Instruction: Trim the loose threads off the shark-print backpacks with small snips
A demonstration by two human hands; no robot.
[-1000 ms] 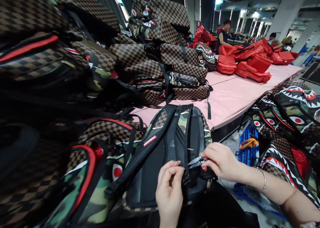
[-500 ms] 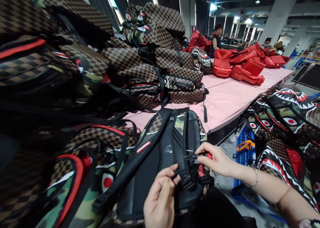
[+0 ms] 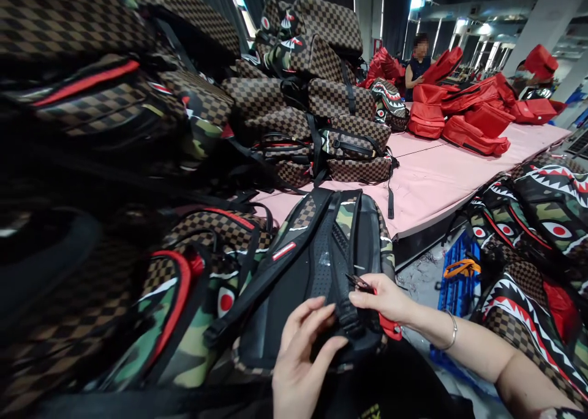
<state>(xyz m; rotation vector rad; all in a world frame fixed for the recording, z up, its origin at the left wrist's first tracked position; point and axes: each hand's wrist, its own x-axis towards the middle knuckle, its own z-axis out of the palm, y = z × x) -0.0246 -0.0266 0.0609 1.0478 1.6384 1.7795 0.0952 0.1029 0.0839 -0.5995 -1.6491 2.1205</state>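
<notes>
A checkered and camouflage backpack (image 3: 275, 309) lies before me, its black padded back and shoulder straps facing up. My right hand (image 3: 381, 299) is closed around small dark thread snips (image 3: 361, 283) with red handles, their tips over the strap at the right side. Near the lower part of the backpack, my left hand (image 3: 305, 351) has its fingers apart and curved beside the strap buckle (image 3: 350, 321), with nothing visible in it. Whether its fingertips touch the strap is hard to tell.
Checkered backpacks (image 3: 340, 94) are piled high at left and centre on a pink table (image 3: 422, 180). Red bags (image 3: 478, 131) lie farther back, near a person (image 3: 417, 67). Shark-mouth backpacks (image 3: 528, 302) and a blue crate (image 3: 454, 278) stand at right.
My left hand has opened from a pinch. My right hand has turned the snips, and the red handle now shows below it. The view has shifted, and red bags are lifted in the background.
</notes>
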